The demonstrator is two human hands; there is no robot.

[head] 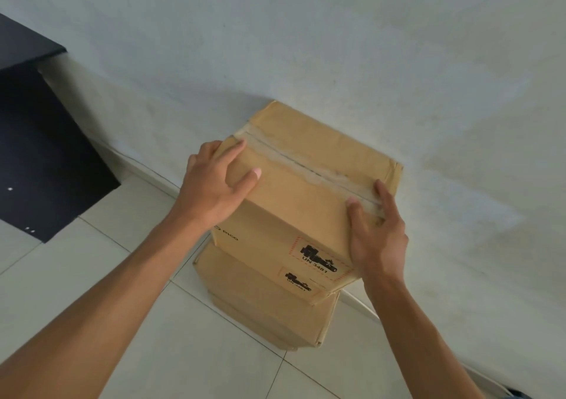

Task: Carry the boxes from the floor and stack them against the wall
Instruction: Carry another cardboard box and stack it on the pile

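A brown cardboard box with a taped seam across its top sits on a stack against the white wall. Its front face carries a black "UN 3481" label. Beneath it a second cardboard box with the same label stands on the tiled floor. My left hand lies on the top box's left end, thumb on the top face and fingers over the edge. My right hand clasps the box's right front corner, fingers along the right side. The top box sits slightly askew over the one below.
A black cabinet or desk stands to the left against the wall. Pale floor tiles spread in front of the stack. A thin cable runs along the base of the wall on the right.
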